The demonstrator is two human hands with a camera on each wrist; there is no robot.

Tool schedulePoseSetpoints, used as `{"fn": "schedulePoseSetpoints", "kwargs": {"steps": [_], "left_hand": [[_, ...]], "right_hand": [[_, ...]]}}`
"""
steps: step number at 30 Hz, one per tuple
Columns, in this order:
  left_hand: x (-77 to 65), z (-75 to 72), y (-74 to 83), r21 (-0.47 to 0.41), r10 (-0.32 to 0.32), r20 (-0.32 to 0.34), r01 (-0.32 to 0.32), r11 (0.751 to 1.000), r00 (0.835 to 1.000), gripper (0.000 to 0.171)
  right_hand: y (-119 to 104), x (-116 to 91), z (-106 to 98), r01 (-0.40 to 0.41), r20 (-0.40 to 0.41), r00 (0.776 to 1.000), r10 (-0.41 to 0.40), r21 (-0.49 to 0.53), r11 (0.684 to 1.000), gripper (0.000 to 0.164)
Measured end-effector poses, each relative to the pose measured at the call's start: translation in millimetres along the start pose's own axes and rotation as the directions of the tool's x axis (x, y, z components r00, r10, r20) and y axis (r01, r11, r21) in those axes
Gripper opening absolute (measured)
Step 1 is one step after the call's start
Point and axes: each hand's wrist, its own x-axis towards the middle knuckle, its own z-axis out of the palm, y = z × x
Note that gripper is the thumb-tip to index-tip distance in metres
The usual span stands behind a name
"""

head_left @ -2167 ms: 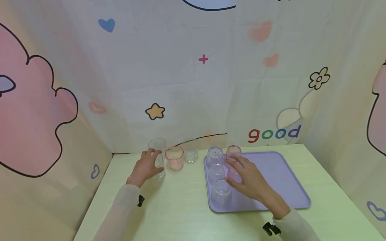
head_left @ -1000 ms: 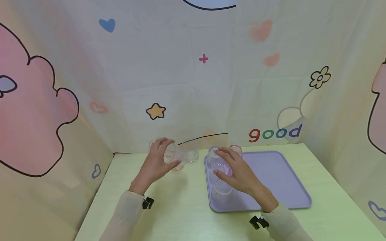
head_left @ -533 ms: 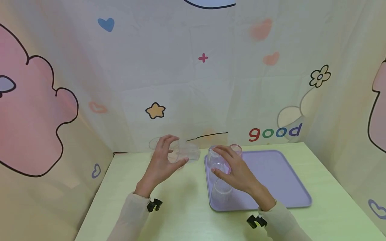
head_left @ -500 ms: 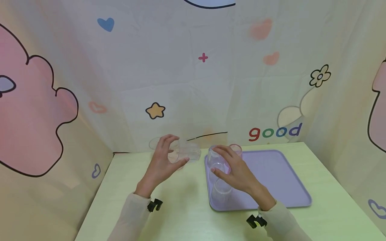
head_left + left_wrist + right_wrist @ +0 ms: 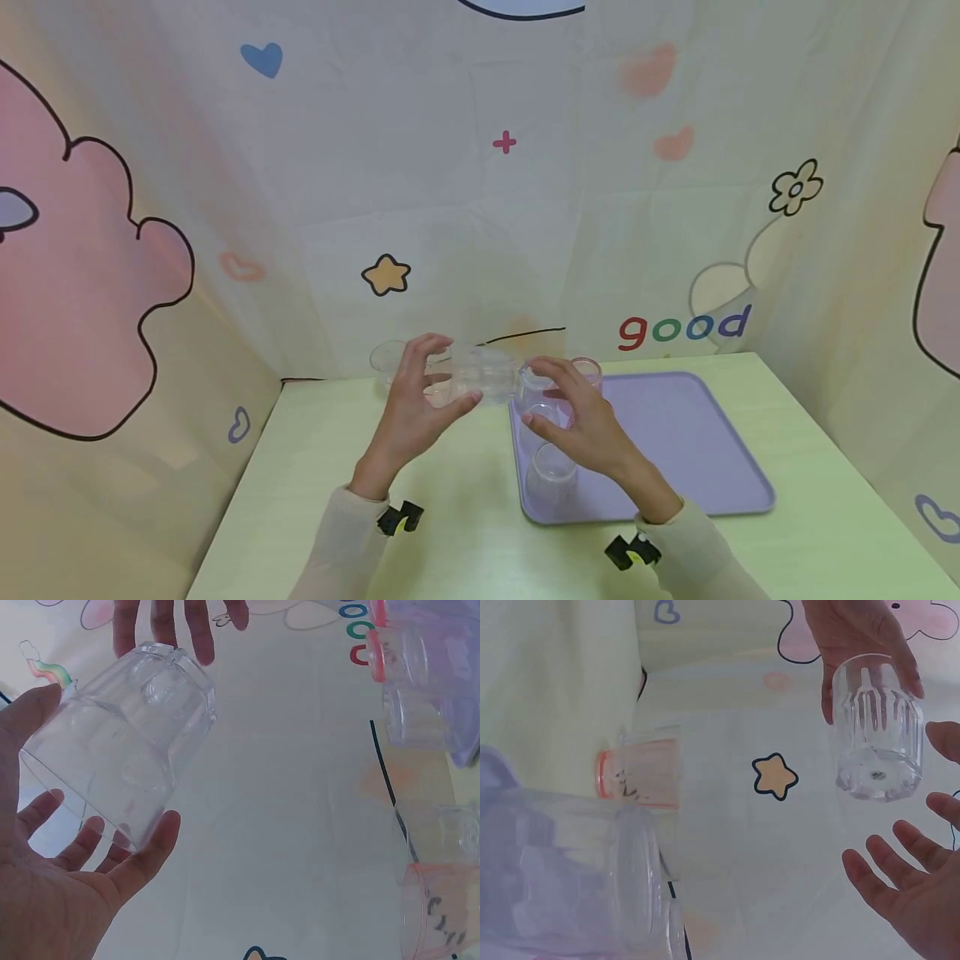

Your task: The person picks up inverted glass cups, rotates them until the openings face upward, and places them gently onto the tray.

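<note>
My left hand [image 5: 420,404] holds a clear plastic cup [image 5: 487,375] above the table, thumb on one side and fingers on the other. The cup lies sideways, its mouth near the left palm and its faceted base turned toward my right hand [image 5: 588,425]. In the left wrist view the cup [image 5: 135,735] reaches almost to the right fingertips [image 5: 199,645]. My right hand is spread with its fingers apart near the base; the right wrist view shows a gap between the fingers and the cup [image 5: 877,735].
A purple tray [image 5: 675,442] carries several upside-down cups along its left side, clear ones [image 5: 552,475] and pink ones [image 5: 587,371]. Behind the left hand stand another clear cup [image 5: 386,358] and a pink-rimmed cup [image 5: 641,776], partly hidden. A patterned cloth [image 5: 420,167] hangs behind the table.
My left hand has picked up the clear cup from the left of the table, tipped it sideways and carried it right. My right hand has shifted slightly left.
</note>
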Motion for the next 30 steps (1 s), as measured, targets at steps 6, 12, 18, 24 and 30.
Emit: {"fn": "schedulePoseSetpoints", "kwargs": {"steps": [6, 12, 18, 24, 30], "left_hand": [[-0.5, 6.2, 5.8, -0.106, 0.007, -0.005, -0.008, 0.994, 1.0, 0.068], [-0.7, 11.3, 9.6, -0.171, -0.021, -0.006, 0.019, 0.985, 1.0, 0.07], [-1.8, 16.4, 11.0, -0.237, -0.032, 0.0, 0.031, 0.971, 0.999, 0.07], [-2.2, 22.3, 12.3, -0.291, -0.046, 0.01, 0.047, 0.956, 0.999, 0.07], [-3.3, 29.9, 12.7, -0.343, -0.044, 0.033, 0.053, 0.938, 0.998, 0.069]], "right_hand": [[-4.8, 2.8, 1.2, -0.005, -0.016, 1.0, 0.008, 0.148, 0.989, 0.064], [-8.5, 4.2, -0.1, -0.052, -0.001, 0.998, 0.055, 0.306, 0.951, 0.068], [-11.1, 4.9, -0.5, -0.123, 0.03, 0.992, 0.121, 0.404, 0.906, 0.071], [-11.9, 5.8, 0.0, -0.139, 0.037, 0.99, 0.138, 0.485, 0.863, 0.072], [-10.9, 6.2, 2.1, -0.126, 0.036, 0.991, 0.126, 0.531, 0.838, 0.071]]}}
